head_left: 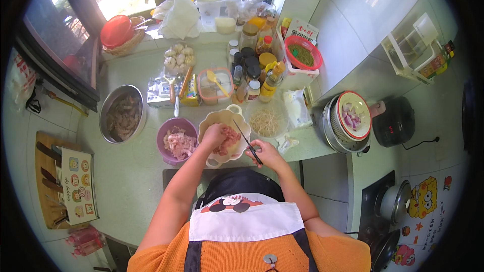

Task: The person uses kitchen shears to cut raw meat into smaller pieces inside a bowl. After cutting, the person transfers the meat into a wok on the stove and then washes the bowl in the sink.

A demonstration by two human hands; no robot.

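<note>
My left hand [214, 135] reaches into a cream scalloped bowl [210, 120], its fingers closed on some of the raw pink meat [231, 140] inside. In my right hand [268, 154] is a pair of dark-handled scissors [245, 137], held over the right side of that bowl with the blades pointing away from me. Just left of it stands a purple bowl [161, 146] heaped with paler raw meat pieces [180, 143]. Farther left, a round steel basin [103, 126] holds greyish-brown pieces [124, 116] that I cannot make out.
Right of the cream bowl lie thin pale strands [267, 122] in a clear dish. Behind are a lidded container with a yellow spoon [218, 83], garlic bulbs [178, 58] and several seasoning bottles [273, 81]. A plate of cut onion [351, 116] tops stacked bowls. Knives [49, 176] stand left.
</note>
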